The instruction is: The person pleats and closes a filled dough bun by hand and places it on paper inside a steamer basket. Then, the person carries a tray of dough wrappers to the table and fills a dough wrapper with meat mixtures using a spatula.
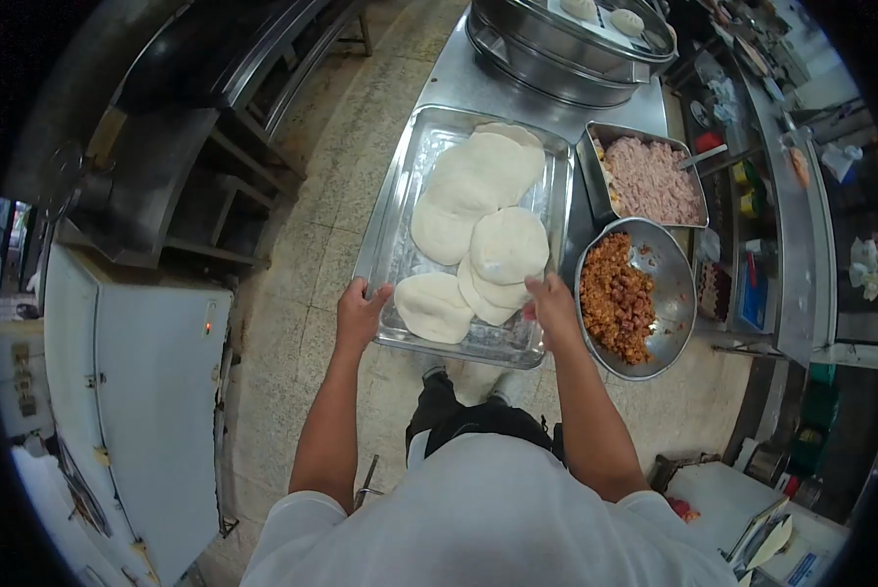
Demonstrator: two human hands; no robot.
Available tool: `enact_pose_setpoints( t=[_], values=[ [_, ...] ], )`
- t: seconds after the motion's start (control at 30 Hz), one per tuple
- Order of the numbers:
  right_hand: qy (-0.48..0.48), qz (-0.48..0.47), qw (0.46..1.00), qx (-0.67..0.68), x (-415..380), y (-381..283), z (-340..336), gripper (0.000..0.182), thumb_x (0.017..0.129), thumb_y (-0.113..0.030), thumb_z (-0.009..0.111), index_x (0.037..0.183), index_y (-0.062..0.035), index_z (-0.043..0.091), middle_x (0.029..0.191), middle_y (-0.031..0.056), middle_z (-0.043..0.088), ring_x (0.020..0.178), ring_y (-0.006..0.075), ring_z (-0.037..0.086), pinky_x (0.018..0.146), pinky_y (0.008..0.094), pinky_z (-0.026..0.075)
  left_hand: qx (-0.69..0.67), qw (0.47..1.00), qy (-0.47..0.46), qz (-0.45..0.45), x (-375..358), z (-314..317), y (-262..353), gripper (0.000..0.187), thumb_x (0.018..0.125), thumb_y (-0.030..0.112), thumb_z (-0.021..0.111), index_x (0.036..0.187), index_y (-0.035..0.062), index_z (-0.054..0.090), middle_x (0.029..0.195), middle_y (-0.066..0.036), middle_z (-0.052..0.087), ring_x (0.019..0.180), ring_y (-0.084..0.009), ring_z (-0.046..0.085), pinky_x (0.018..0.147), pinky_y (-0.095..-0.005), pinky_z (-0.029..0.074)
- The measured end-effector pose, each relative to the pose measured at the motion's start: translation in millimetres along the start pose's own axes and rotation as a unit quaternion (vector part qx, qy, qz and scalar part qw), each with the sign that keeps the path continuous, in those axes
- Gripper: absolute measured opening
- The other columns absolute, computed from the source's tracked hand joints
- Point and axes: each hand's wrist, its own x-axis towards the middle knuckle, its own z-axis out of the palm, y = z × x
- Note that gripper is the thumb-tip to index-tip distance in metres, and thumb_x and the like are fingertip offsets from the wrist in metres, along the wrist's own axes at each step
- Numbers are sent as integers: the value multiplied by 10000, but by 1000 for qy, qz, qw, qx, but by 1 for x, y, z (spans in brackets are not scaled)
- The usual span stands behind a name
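Observation:
A rectangular metal tray [421, 147] lies in front of me, its near end reaching past the table edge. My left hand [360, 311] grips its left rim near the front corner, thumb on top. On the opposite rim, my right hand [553, 305] is closed the same way; the fingers under the tray are hidden. Flat round dough wrappers [476, 181] overlap in the tray, several of them spread toward the near end. Touching the right side, close to my right hand, is a steel bowl [670, 311] with reddish-brown chunky filling [615, 303].
A deep pan [595, 181] of pink minced meat [652, 174] with a utensil stands right of the tray. Stacked steamers [556, 73] holding buns occupy the far end of the steel table [449, 83]. A white cabinet [160, 382] is at left, shelving [786, 225] at right.

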Motion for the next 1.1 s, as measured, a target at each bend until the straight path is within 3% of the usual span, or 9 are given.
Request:
enact_pose_setpoints(
  t=[0.27,0.33,0.43,0.5,0.63,0.73,0.83,0.93,1.1],
  values=[
    [92,-55,977,-184,59,-19,13,523,830,-406,694,941,100,625,844,195,667,737,256,669,627,366,530,5,1000,-5,-17,22,9,14,636,808,564,734,765,-11,465,663,-113,443,645,-208,426,604,-381,417],
    [122,-29,938,-324,47,-23,16,640,821,-456,673,1117,109,622,1125,344,629,1065,442,635,922,450,505,23,999,-16,-33,17,8,25,614,816,551,730,789,-14,490,686,-128,476,658,-230,466,631,-391,435],
    [129,-3,947,-296,52,-35,13,626,804,-424,715,1114,111,619,1115,315,649,1084,416,635,943,445,500,128,989,58,53,18,13,48,538,829,484,732,909,-19,560,810,-164,567,759,-310,559,722,-415,467],
    [159,-24,951,-265,70,-27,11,582,791,-382,741,1093,101,620,1101,304,652,1050,418,642,924,448,503,139,939,153,274,23,13,69,472,849,386,725,1035,-25,585,936,-185,606,867,-377,584,796,-443,475],
    [226,-110,950,-187,81,-26,13,431,728,-208,820,1000,56,614,1027,244,652,897,379,665,803,441,525,104,929,127,331,34,25,113,369,875,291,703,1057,-13,601,934,-178,609,864,-359,593,800,-442,481],
    [228,-106,945,210,91,-20,26,419,693,-128,832,993,30,586,989,184,632,853,310,649,751,415,515,-34,975,-10,219,40,51,133,317,908,264,677,1068,0,609,959,-161,632,909,-303,619,820,-403,492],
    [283,-10,905,317,109,-20,31,496,679,-70,821,1092,32,566,1045,174,646,931,275,650,787,392,511,-206,952,-223,35,48,82,129,378,996,343,576,1178,12,591,1123,-69,648,1035,-168,594,930,-297,442],
    [148,-29,984,92,131,-10,19,536,687,-60,802,1151,41,554,1097,218,655,975,320,663,843,402,510,-243,938,-246,-24,48,100,130,430,996,386,564,1238,32,587,1152,-76,641,1076,-167,584,952,-315,436],
    [131,-231,957,-120,72,-67,18,372,775,-3,618,1146,-5,616,1098,256,654,1006,407,646,868,415,512,-279,931,-214,-99,45,108,156,596,983,543,487,1317,52,547,1203,-107,624,1116,-189,569,984,-334,429]
  ],
)
